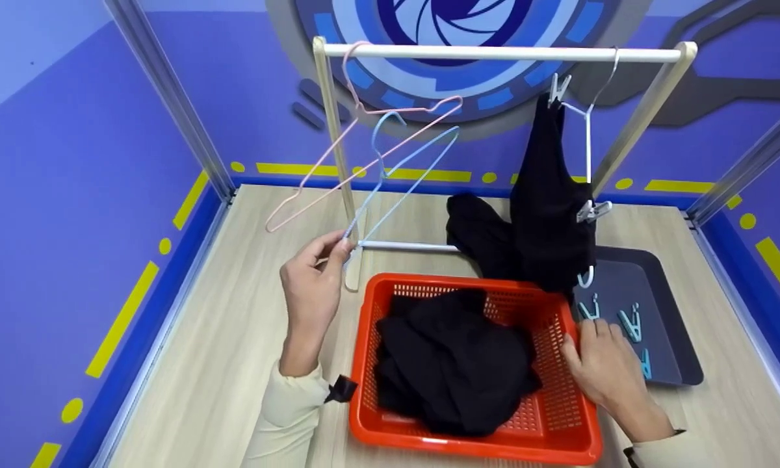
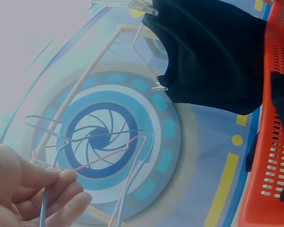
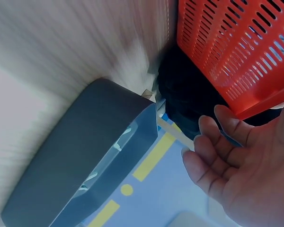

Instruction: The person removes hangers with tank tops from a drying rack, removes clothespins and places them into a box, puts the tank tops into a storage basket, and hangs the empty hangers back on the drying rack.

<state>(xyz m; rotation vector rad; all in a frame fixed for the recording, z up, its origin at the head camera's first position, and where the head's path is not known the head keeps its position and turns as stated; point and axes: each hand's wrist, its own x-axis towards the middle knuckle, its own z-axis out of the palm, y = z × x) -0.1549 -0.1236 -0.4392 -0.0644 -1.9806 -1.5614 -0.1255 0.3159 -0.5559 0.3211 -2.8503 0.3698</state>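
My left hand pinches a light-blue wire hanger by one end, between thumb and fingers. The hanger's hook points up, below and in front of a pink hanger hung on the rack. At the red basket's right rim is my right hand, thumb over the inner side. Its fingers are loosely bent outside the basket in the right wrist view. Inside the basket lies a heap of black cloth. A black garment hangs from a white hanger, held by clips.
The white rack bar spans the back on wooden posts. A dark grey tray with several teal clothespins lies right of the basket, partly behind my right hand. Blue panels stand around the wooden tabletop.
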